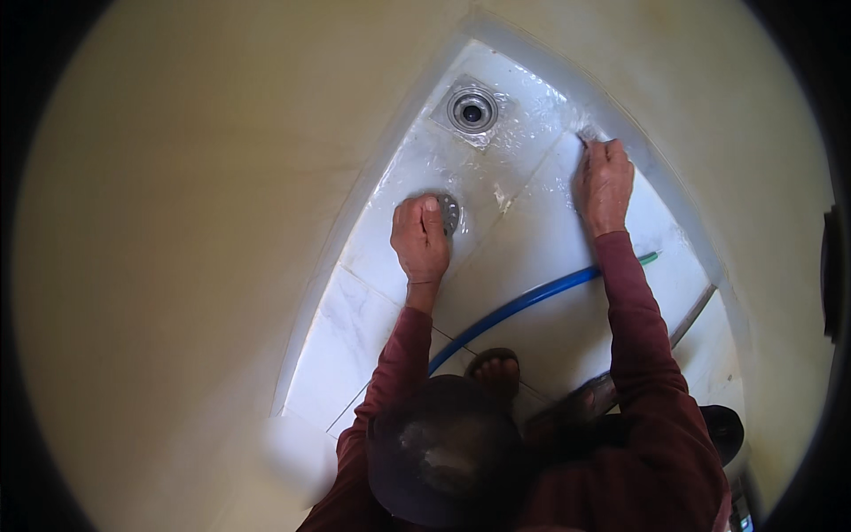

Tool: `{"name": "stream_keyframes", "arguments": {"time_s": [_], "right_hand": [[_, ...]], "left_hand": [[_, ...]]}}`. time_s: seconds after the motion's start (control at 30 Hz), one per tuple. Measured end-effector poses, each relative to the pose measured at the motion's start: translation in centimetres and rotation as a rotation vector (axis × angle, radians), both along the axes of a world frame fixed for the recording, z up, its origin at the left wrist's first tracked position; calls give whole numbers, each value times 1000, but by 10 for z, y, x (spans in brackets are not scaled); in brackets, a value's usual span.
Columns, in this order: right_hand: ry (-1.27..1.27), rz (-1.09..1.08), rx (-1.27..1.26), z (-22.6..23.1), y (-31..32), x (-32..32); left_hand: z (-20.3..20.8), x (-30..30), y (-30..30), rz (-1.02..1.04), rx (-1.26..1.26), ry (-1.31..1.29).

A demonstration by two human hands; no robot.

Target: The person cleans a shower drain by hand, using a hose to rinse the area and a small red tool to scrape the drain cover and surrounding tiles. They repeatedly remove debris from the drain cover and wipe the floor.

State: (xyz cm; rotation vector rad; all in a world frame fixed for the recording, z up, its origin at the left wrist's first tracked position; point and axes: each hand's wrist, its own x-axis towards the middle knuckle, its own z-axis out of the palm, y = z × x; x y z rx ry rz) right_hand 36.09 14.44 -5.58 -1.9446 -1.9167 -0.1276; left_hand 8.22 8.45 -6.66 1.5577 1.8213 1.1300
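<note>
My left hand (pixel 419 238) is closed around the edge of a round, perforated metal drain cover (pixel 450 213), close above the wet white tiles. Most of the cover is hidden behind the fingers. Farther off and to the right, my right hand (pixel 606 184) is bent down near the foot of the right wall, its fingers closed. A thin dark tip pokes out from them, too small to name. Water splashes just beyond those fingers. Between and beyond both hands, the metal floor drain (pixel 472 113) stands uncovered, with a dark hole in its middle.
A blue hose (pixel 532 298) crosses the tiled floor (pixel 341 306), passing by my right forearm to a green end (pixel 651 258). Beige walls (pixel 195 177) close in on both sides and meet beyond the drain. My sandalled foot (pixel 495 368) is near the bottom.
</note>
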Motion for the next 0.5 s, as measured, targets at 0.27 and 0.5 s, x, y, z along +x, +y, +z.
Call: {"name": "stream_keyframes", "arguments": {"time_s": [0.27, 0.5], "right_hand": [[194, 528, -8, -16, 26, -88], [169, 642, -103, -10, 25, -35]], "left_hand": [[-12, -6, -10, 32, -18, 45], [-13, 2, -7, 32, -6, 66]]}}
